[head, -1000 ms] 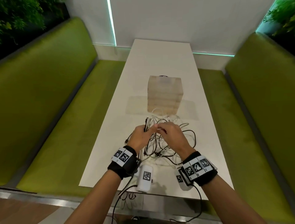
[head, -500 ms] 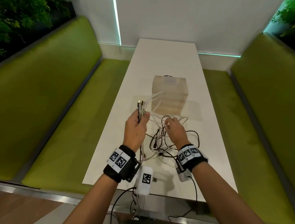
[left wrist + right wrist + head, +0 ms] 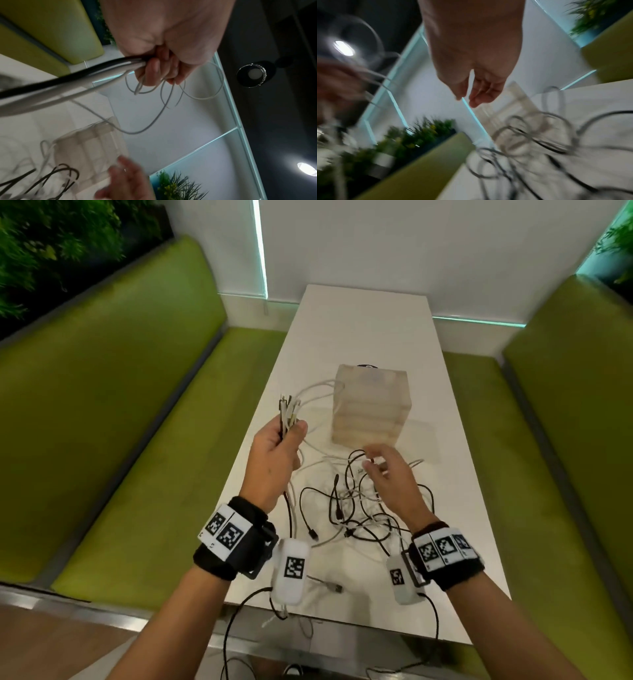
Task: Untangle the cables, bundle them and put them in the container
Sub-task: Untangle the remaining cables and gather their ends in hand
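Our left hand [image 3: 277, 453] clamped the gathered cable ends [image 3: 287, 414] upright, keeping them sorted, while our right hand [image 3: 390, 474], fingers loose and empty, hovered over the tangle [image 3: 356, 508].

white table [image 3: 359, 313], green benches [image 3: 102, 405], plants [image 3: 51, 244]

The right hand [image 3: 390, 474] is smeared by motion in the head view, so whether its fingertips touch a strand cannot be told. In the right wrist view the cables [image 3: 539, 142] at 5 o'clock are blurred, and the left hand [image 3: 335, 86] at 9 o'clock is a blur cut by the edge. The container [image 3: 370, 405] hides its own inside; only a dark sliver shows at its far rim.
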The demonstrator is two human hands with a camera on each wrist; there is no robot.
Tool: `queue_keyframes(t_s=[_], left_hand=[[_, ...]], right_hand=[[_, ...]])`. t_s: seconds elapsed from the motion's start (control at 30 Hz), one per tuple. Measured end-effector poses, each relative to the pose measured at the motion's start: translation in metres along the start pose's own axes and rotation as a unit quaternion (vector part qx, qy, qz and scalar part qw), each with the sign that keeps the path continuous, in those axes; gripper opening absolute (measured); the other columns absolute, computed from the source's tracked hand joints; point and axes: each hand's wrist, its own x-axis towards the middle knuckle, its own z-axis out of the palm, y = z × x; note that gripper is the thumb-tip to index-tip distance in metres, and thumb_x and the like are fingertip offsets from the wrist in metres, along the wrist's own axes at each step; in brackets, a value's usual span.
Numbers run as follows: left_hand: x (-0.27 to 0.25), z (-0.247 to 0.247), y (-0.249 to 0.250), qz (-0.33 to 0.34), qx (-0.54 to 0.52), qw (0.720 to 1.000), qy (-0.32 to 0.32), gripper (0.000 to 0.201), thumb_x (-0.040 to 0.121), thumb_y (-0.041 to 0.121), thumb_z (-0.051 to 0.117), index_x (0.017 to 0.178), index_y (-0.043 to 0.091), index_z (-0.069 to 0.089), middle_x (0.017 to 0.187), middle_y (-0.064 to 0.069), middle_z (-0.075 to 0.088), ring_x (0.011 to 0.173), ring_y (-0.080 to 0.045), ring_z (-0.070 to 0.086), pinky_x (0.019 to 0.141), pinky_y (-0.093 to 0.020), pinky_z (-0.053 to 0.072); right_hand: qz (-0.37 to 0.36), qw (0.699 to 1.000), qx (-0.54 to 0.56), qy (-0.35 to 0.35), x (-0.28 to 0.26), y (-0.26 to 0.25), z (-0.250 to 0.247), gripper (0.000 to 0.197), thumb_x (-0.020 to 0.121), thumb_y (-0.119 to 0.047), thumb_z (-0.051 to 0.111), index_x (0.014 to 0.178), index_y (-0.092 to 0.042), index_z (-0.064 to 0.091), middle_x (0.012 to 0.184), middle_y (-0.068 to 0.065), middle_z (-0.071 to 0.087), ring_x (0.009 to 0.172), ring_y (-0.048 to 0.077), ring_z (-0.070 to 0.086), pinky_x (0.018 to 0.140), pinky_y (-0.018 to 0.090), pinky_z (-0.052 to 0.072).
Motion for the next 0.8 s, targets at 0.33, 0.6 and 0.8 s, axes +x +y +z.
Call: queue_keyframes(t_s=[0.33,0.6,0.8], left_hand=[[-0.024,0.004,-0.019,-0.113,0.03,0.974,-0.195,0.044,0.095,0.008,0.053,0.057,0.028,0.06,0.053,0.008,0.028,0.046,-0.009,0.02,0.044,-0.02,0.021],[-0.038,0.001,-0.017,-0.127,0.005,0.96,-0.249,0.025,0.093,0.016,0.054,0.072,0.026,0.063,0.056,0.006,0.025,0.046,-0.008,0.019,0.044,-0.021,0.018],[-0.039,-0.007,-0.018,-0.111,0.014,0.966,-0.232,0.023,0.085,0.029,0.059,0.098,0.012,0.052,0.057,0.009,0.028,0.047,-0.007,0.019,0.043,-0.019,0.021]], right_hand=[[-0.052,0.984,0.051,-0.165,-0.027,-0.085,-0.029,0.098,0.066,-0.027,0.086,0.141,-0.046,0.027,0.131,-0.011,0.05,0.093,0.006,0.058,0.078,0.025,0.053],[0.05,0.956,0.164,-0.24,-0.049,-0.084,-0.026,0.076,0.065,-0.007,0.085,0.125,-0.03,0.045,0.118,0.006,0.062,0.095,0.022,0.067,0.087,0.044,0.056],[0.046,0.964,0.216,-0.148,-0.057,-0.077,-0.023,0.02,0.085,-0.002,0.066,0.103,-0.008,0.062,0.073,0.005,0.071,0.068,0.018,0.067,0.065,0.029,0.053]])
